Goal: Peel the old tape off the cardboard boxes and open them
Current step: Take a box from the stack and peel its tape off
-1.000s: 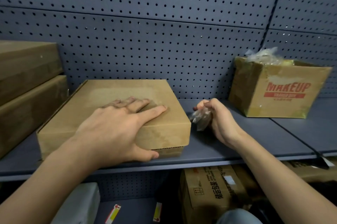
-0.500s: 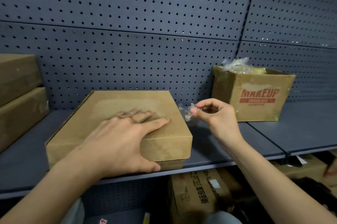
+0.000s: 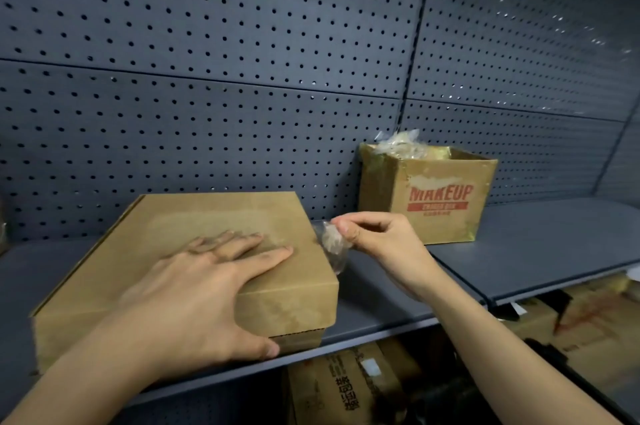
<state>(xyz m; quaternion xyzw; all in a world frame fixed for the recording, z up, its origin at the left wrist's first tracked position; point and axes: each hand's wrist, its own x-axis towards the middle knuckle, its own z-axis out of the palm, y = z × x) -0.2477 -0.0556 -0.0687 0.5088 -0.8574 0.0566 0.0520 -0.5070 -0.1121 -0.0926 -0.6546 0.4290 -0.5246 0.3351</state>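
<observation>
A flat brown cardboard box (image 3: pixel 214 217) lies closed on the dark grey shelf (image 3: pixel 519 251). My left hand (image 3: pixel 207 286) presses flat on its lid, fingers spread, thumb down over the front face. Just off the box's right edge, my right hand (image 3: pixel 377 241) pinches a crumpled piece of clear tape (image 3: pixel 330 241) between thumb and forefinger. An open box printed MAKEUP (image 3: pixel 440 199) stands behind to the right, with wadded clear tape (image 3: pixel 398 142) sticking out of its top.
A grey pegboard wall (image 3: pixel 242 78) backs the shelf. Below the shelf sit more cardboard boxes (image 3: pixel 343 390), one with printed characters. The shelf's front edge (image 3: pixel 363 341) runs just under my left thumb.
My right hand rose from shelf level to beside the box's top right edge, still pinching the tape. The view panned right, so the stacked boxes at left left the frame.
</observation>
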